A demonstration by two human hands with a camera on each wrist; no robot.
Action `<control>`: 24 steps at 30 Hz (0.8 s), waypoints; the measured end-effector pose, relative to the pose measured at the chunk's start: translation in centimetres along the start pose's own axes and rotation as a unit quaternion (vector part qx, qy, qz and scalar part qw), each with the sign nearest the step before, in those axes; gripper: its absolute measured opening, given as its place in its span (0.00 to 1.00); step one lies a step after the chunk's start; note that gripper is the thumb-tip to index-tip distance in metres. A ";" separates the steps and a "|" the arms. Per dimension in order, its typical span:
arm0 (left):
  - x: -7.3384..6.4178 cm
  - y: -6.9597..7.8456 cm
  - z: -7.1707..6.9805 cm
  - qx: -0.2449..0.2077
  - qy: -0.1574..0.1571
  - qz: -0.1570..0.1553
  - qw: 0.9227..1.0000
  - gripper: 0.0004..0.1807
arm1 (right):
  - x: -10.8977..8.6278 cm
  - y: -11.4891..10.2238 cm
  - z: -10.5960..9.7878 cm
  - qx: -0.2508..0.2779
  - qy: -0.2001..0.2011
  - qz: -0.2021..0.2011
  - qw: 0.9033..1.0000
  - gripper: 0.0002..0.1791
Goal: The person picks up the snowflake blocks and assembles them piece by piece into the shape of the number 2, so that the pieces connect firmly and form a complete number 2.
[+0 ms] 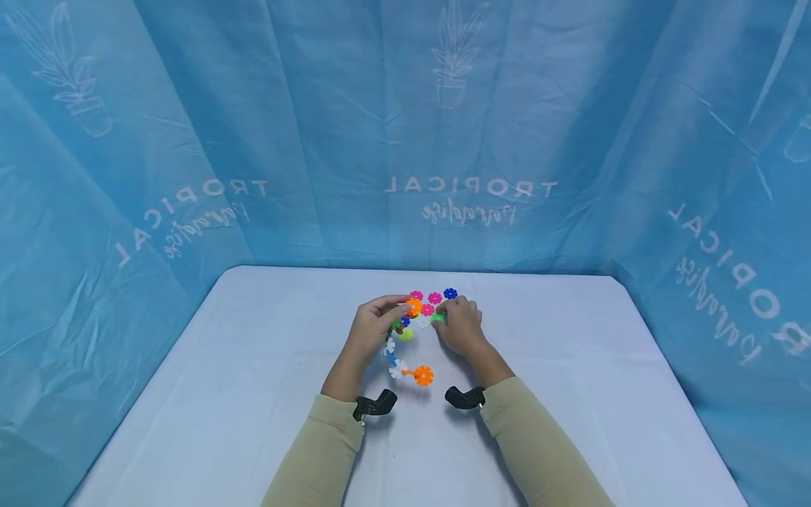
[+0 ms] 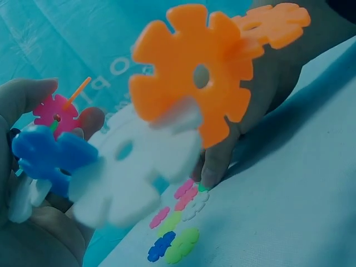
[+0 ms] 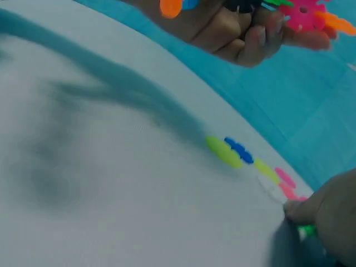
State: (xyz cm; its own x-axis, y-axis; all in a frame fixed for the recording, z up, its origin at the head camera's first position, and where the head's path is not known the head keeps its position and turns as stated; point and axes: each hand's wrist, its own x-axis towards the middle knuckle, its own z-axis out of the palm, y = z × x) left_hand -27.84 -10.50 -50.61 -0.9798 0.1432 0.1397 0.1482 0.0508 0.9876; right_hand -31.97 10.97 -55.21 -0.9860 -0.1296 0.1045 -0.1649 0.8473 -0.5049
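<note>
My left hand (image 1: pixel 369 331) grips a chain of interlocked plastic flower discs, raised above the table. A pink disc (image 2: pixel 55 111) sits by its thumb and fingertips in the left wrist view. From there the chain runs through a blue disc (image 2: pixel 53 153) and a white disc (image 2: pixel 122 161) to an orange disc (image 2: pixel 189 67). Over on the right, my right hand (image 1: pixel 464 325) pinches a green disc (image 1: pixel 438 318) down at the tabletop, its fingers partly covering it. A clear white disc (image 1: pixel 422 323) lies just left of those fingertips.
Loose flower discs lie close around my hands on the white table (image 1: pixel 266 422): several pink ones (image 1: pixel 434 298), a dark blue one (image 1: pixel 450 293) and a yellow-green one (image 1: pixel 406 334). Blue printed curtains (image 1: pixel 329 141) hang behind the table and along both sides.
</note>
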 end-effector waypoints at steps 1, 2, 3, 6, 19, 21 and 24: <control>0.0 0.1 0.0 -0.003 -0.002 0.001 1.000 0.20 | 0.1 -0.2 0.0 -0.005 -0.006 0.002 1.000 0.19; 0.0 0.1 0.1 -0.005 -0.004 0.002 1.000 0.20 | 0.1 -0.4 -0.1 -0.006 -0.010 0.005 1.000 0.19; -0.1 0.1 0.1 -0.008 -0.006 0.002 1.000 0.20 | 0.1 -0.5 -0.1 -0.001 -0.014 0.010 1.000 0.18; 0.0 0.1 0.1 -0.011 -0.006 0.000 1.000 0.20 | -0.1 -0.7 -0.5 0.033 -0.026 0.022 0.999 0.19; -0.1 0.3 0.6 -0.001 -0.016 -0.010 1.000 0.23 | -2.9 -0.5 -5.0 0.365 0.001 0.012 0.931 0.06; -0.1 0.4 0.7 0.002 -0.016 -0.012 1.000 0.23 | -3.2 -0.7 -5.7 0.398 0.014 -0.018 0.917 0.06; -0.2 0.3 0.8 0.005 -0.019 -0.011 1.000 0.22 | -3.5 -1.1 -6.3 0.421 0.019 -0.061 0.905 0.06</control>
State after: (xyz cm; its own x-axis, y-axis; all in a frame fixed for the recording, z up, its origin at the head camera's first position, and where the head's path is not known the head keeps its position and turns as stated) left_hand -27.52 -9.70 -50.44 -0.9770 0.1796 0.1146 0.1280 0.0649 0.9897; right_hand -28.15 13.77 -49.63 -0.9602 -0.1651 0.2251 -0.2478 0.1330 -0.9596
